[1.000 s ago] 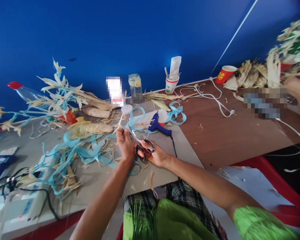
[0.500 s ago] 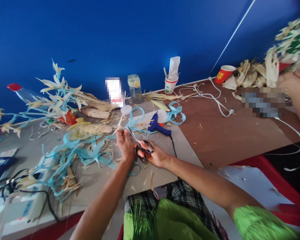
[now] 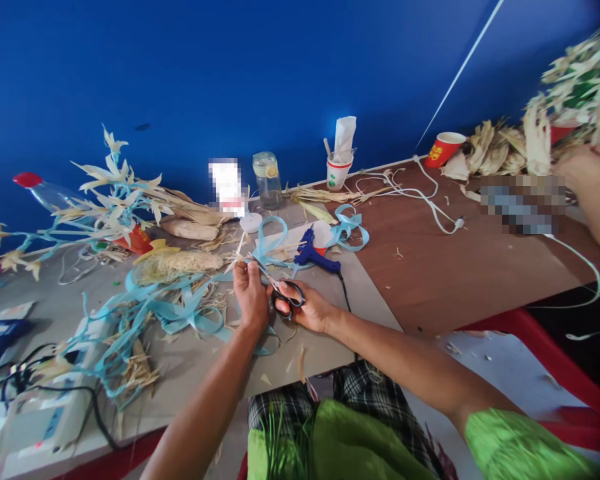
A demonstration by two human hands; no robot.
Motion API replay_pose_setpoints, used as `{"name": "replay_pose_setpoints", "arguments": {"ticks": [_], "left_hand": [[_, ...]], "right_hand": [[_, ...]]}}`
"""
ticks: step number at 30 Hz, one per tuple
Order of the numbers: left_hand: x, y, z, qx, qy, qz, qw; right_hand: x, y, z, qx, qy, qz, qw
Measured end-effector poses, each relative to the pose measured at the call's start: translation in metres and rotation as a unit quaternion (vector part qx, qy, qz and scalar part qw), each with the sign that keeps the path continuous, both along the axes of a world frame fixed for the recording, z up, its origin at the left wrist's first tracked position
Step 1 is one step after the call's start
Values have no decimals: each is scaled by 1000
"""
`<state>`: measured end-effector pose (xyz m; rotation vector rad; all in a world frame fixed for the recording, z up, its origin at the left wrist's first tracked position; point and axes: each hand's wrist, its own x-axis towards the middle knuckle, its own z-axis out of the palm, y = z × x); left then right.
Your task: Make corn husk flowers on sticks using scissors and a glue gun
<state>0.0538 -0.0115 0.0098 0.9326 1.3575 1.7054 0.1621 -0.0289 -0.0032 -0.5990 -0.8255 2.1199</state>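
My left hand [image 3: 250, 290] pinches a pale strip of corn husk [image 3: 240, 245], whose pointed ends stick up above the fingers. In my right hand [image 3: 307, 308] are black-handled scissors [image 3: 289, 297], their blades angled up and left, close beside the left fingertips and the husk. Whether the blades touch the husk is too small to tell. Just beyond the hands lie a loop of light blue ribbon [image 3: 273, 241] and a blue glue gun [image 3: 316, 253] with a black cord.
Tangled blue ribbon [image 3: 190, 313] and husk scraps cover the left side. A husk-flower branch [image 3: 125, 193], glass jar [image 3: 269, 181], paper cup [image 3: 339, 175] and red cup [image 3: 445, 150] stand along the wall. A white cable [image 3: 433, 207] crosses the brown board. Another person's hand [image 3: 583, 170] is at right.
The scissor blades look closer together than before. Both hands stay in nearly the same place, and the view has shifted slightly.
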Motion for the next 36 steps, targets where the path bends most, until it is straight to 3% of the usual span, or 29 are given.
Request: {"name": "replay_pose_setpoints", "arguments": {"ticks": [3, 9, 15, 18, 22, 28, 32, 36], "left_hand": [[0, 0, 2, 3, -5, -8, 1000], [-18, 12, 4, 37, -124, -59, 990], [-38, 21, 8, 16, -221, -66, 973], [-40, 23, 8, 22, -234, -82, 968], [-41, 24, 8, 56, -266, -116, 955], [-47, 26, 5, 46, -274, -137, 951], [-48, 27, 5, 46, -275, -155, 948], [-49, 28, 4, 44, -288, -172, 941]], "right_hand": [[0, 2, 0, 19, -11, -15, 1000], [10, 6, 7, 78, -83, -45, 992], [13, 7, 14, 162, -262, -99, 946], [13, 7, 10, 234, -356, -139, 894], [17, 8, 8, 350, -500, -166, 775], [18, 7, 7, 417, -623, -131, 649], [17, 6, 5, 419, -675, -123, 594], [17, 4, 4, 413, -698, -105, 575]]}}
